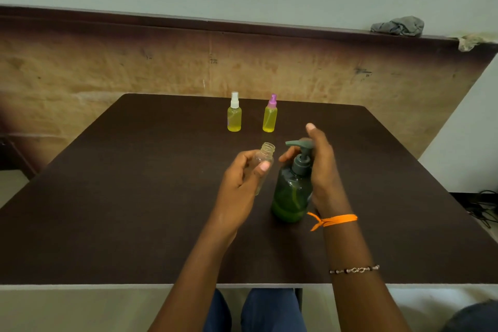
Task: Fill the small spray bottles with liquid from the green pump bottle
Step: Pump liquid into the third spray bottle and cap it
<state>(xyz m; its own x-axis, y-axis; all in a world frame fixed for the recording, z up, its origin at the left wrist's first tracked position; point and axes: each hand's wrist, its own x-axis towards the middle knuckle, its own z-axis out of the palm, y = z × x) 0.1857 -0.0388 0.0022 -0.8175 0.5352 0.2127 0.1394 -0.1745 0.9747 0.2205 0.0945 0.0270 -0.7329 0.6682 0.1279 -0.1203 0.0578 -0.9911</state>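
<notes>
Counter [134, 197] before us, our left hand [239, 183] with fingers curled round an uncapped empty bottle [262, 163] tilted toward the green pump bottle [292, 194], our right hand [320, 164] open beside its pump [300, 155], two filled spray bottles [234, 116] standing behind.

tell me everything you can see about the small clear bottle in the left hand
The small clear bottle looks like see-through plastic, with a threaded neck and an open mouth: no cap or sprayer on it. It appears empty. The left hand grips its body, thumb across the front, holding it above the dark table, tilted with the mouth up and toward the green pump bottle beside it, close to the pump's spout but not touching it.
</notes>
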